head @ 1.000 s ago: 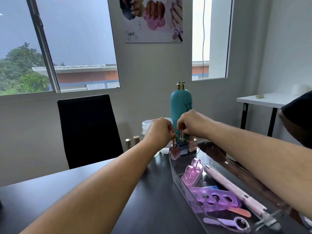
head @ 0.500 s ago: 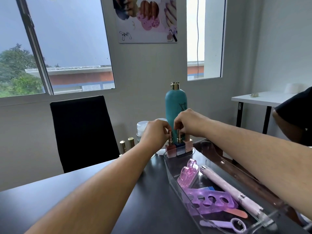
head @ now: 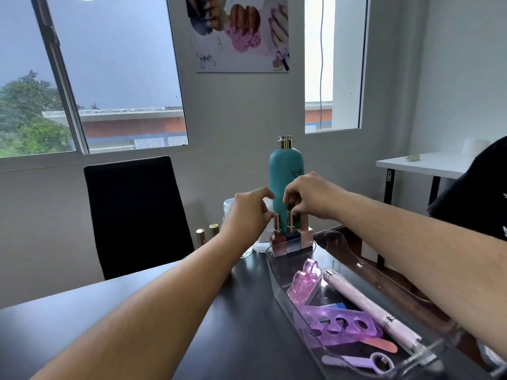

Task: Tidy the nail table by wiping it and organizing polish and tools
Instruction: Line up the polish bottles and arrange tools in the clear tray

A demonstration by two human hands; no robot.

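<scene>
At tray's [head: 270,270] far edge: right grip [head: 310,196] tight on polish bottle [head: 306,238]; left grip [head: 244,215] slack, empty

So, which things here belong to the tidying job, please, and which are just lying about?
Job: three small square polish bottles, clear plastic tray, purple toe separator, pink pen-shaped tool.
Lying about: black chair, white side table, nail-art wall poster.

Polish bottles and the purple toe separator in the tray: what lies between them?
A clear pink plastic piece lies between them, in the head view.
</scene>
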